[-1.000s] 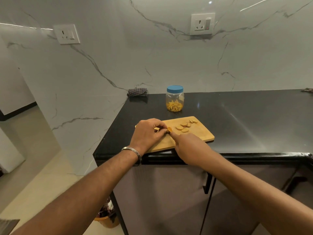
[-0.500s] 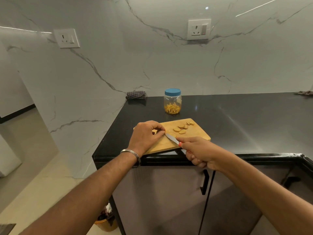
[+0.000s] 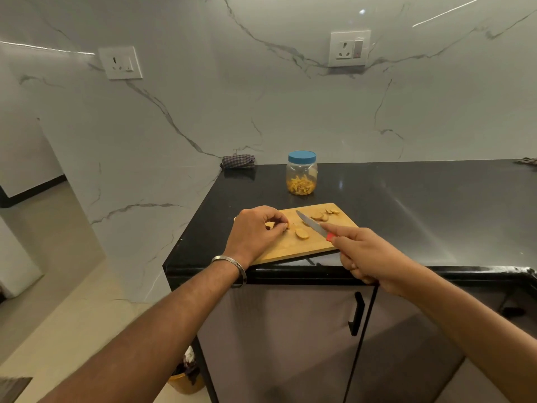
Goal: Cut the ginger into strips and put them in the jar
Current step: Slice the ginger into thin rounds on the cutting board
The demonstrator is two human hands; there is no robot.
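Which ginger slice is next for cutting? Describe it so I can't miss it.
Probably this one: on the wooden cutting board at the black counter's near corner, find the ginger slice lying alone, closest to the left hand. The others cluster beyond the knife.

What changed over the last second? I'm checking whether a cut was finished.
The right hand drew back toward the counter edge, lifting the knife so its blade now shows above the cutting board. The left hand stayed on a ginger piece. Slices and the closed jar look unmoved.
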